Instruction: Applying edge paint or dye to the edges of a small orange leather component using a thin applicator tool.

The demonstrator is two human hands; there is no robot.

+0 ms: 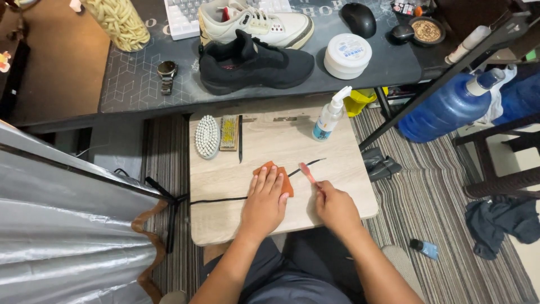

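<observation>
My left hand [264, 200] lies flat, fingers together, pressing an orange cloth [283, 175] onto a small light wooden table [349, 152]. A black shoelace [216, 200] runs across the tabletop and passes under the cloth and my hand. My right hand [333, 206] grips a pink-handled brush [307, 172], its tip resting near the lace just right of the cloth.
At the table's back lie a round white brush [207, 136], a yellow-bristled wooden brush [229, 133], a thin black tool [240, 138] and a spray bottle [329, 114]. On the desk beyond stand a black sneaker [256, 63], a white sneaker [256, 22], a white jar [347, 55] and a watch [166, 74].
</observation>
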